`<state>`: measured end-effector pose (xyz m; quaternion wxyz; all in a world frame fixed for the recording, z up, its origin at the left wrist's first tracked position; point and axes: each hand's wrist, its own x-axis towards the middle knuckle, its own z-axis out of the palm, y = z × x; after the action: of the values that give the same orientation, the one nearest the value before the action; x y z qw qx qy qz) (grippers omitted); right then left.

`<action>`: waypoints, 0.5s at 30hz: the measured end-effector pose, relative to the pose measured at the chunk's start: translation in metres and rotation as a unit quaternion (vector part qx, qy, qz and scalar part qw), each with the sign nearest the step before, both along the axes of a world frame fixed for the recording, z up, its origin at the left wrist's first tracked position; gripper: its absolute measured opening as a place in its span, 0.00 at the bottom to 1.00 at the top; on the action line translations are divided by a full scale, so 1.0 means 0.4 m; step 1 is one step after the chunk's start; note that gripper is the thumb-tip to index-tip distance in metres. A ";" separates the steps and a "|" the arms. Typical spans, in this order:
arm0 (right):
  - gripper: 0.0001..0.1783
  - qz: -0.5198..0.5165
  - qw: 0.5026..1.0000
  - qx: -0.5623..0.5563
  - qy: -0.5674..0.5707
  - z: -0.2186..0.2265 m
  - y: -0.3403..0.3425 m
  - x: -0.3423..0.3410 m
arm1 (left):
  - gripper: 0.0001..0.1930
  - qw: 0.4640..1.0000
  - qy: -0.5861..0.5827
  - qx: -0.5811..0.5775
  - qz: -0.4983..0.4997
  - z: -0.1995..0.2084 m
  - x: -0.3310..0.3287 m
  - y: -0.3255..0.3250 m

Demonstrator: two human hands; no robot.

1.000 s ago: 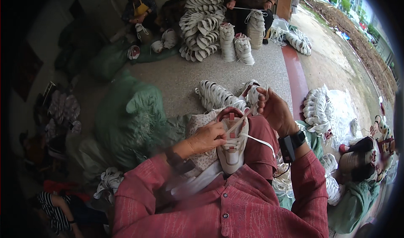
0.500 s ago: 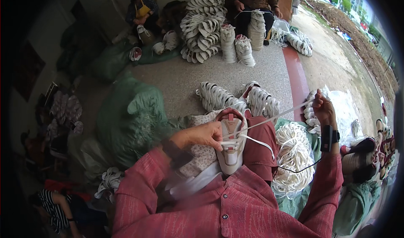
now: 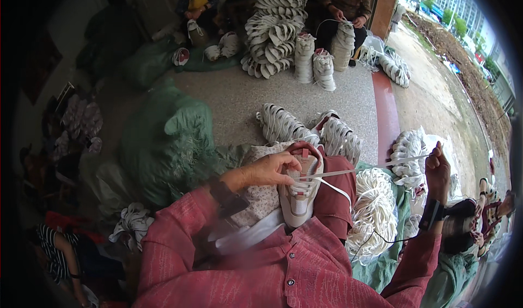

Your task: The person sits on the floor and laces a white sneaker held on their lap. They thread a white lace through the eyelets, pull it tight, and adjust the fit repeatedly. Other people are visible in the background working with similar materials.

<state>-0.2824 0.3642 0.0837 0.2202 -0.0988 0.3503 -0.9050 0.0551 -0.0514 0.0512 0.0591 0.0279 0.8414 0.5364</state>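
An informal shoe workshop, open on one side to the outdoors.
Nested stacks of pale shoe uppers [image 3: 275, 35], a heap of white laces [image 3: 373, 210] and bulging green sacks [image 3: 174, 128] surround a speckled floor [image 3: 234, 98]; seated people [image 3: 344, 0] work at the back, and concrete ground [image 3: 427, 92] and buildings [image 3: 463, 8] show outside.

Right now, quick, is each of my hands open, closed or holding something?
Left hand: fingers curled at the sneaker; whether they grip it can't be told.
Right hand: closed, holding a pale lace stretched straight from the sneaker.
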 end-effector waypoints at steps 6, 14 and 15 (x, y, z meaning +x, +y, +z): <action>0.19 -0.049 0.979 0.062 0.188 0.258 -0.079 0.185 | 0.19 0.939 0.274 -0.205 -0.018 0.076 -0.078 0.109; 0.19 -0.249 0.844 0.287 0.379 0.283 -0.179 0.315 | 0.10 0.973 0.189 -0.085 -0.106 0.153 -0.003 0.191; 0.18 -0.238 0.855 0.275 0.371 0.261 -0.197 0.318 | 0.10 0.980 0.161 -0.052 -0.109 0.166 0.016 0.182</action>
<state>-0.1553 0.2853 0.1882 -0.1298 -0.2765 0.6531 -0.6929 0.0615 0.0214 0.1175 -0.0181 0.2024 0.8585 0.4709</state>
